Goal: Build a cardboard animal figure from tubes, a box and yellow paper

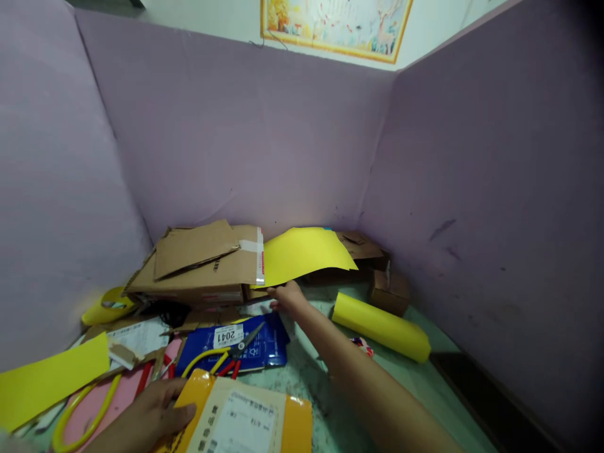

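Between three tall, pale purple partition walls [245, 138], a pale green surface [302, 396] is crowded with packaging. On its far left part, a low stack of flat brown cardboard [202, 270] is set; from its right end, a wide, bright yellow flexible sheet [306, 255] is spread, its long axis laid left to right. Farther right, a bright yellow rolled tube [382, 327] is slanted, its near end turned rightward. Nearest, a golden-yellow paper envelope [212, 409] is seen, and beyond it a flat blue plastic packet [198, 343] is topped by scissors with yellow handles [233, 352].

By the left hand [160, 406], the envelope is held at its left edge, thumb on top. The yellow sheet is much nearer to the right hand [290, 299], which is stretched forward: just beyond the right fingers [276, 292] the sheet's near edge is placed, its long axis set across the reach. Those fingers are partly curled; whether the edge is pinched cannot be told.
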